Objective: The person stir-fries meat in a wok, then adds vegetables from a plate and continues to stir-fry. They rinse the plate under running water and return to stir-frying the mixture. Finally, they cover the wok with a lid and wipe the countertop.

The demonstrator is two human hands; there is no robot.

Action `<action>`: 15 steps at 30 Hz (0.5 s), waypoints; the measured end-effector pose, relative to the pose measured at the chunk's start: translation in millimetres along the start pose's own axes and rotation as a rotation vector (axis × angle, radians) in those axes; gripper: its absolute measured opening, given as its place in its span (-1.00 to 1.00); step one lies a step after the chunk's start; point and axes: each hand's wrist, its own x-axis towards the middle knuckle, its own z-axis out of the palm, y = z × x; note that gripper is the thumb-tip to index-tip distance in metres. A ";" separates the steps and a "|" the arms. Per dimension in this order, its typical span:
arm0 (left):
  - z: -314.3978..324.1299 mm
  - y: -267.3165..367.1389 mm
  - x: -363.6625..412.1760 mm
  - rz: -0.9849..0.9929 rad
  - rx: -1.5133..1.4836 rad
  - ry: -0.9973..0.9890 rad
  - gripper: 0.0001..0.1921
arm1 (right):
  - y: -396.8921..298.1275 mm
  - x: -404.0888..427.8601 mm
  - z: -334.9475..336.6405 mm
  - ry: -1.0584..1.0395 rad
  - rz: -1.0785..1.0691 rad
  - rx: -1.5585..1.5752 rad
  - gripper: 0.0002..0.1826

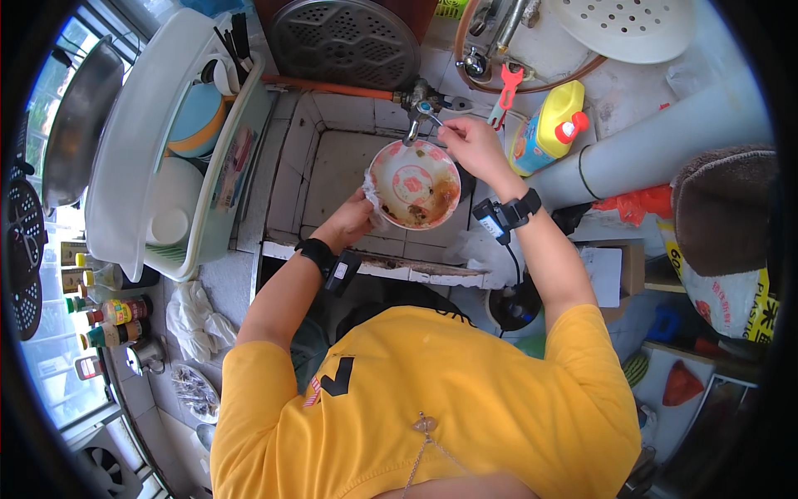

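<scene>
My left hand (350, 218) grips the left rim of a white plate with red patterns (413, 181), with a crumpled whitish cloth or plastic (374, 196) between hand and rim. Brown and orange food residue covers the plate's right and lower parts. It is held over a white-tiled sink (340, 165), under the spout of a metal tap (411, 131). Fingers of my right hand (471, 143) are closed on the tap's lever handle (434, 115). Whether water runs cannot be told.
A dish rack (246, 150) with bowls and a lid stands left of the sink. To the right are a yellow detergent bottle (545, 134), a red-handled peeler or brush (510, 84) and a thick grey pipe (654, 131). A round perforated metal tray (346, 43) leans behind.
</scene>
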 end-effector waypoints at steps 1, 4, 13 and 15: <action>-2.8 -2.6 -2.4 0.026 -0.012 0.009 -0.52 | -1.3 -2.5 0.1 0.020 0.001 -0.015 -0.66; -12.3 -7.1 -12.8 0.089 -0.051 0.030 -0.56 | 13.8 -2.6 9.5 0.072 -0.120 0.036 -0.64; -18.5 -11.4 -103.9 0.175 -0.188 0.192 -0.49 | -23.0 -27.4 23.8 -0.184 0.083 0.600 -0.68; -21.3 -23.9 -127.1 0.259 -0.281 0.224 -0.50 | -15.9 -37.5 22.3 -0.212 0.052 0.617 -0.69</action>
